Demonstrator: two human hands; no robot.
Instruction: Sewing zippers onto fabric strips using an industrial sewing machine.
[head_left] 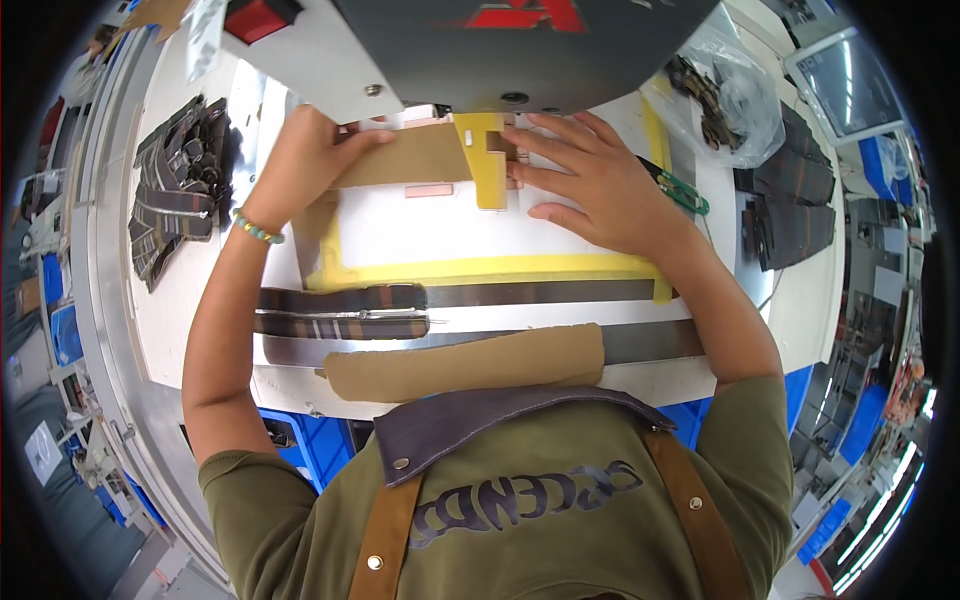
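Placement seemed nearly done, release remaining: left hand, grip unclear, touched brown card; right hand, fingers spread, gripped nothing visible beside yellow plate.

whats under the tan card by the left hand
A white surface and pink strip show at the near edge of the tan card; what lies directly beneath it is covered.

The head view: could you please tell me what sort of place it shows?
Probably a garment workshop: a large machine stands over the worktable, with a zippered striped fabric piece near the front and a fabric pile at left.
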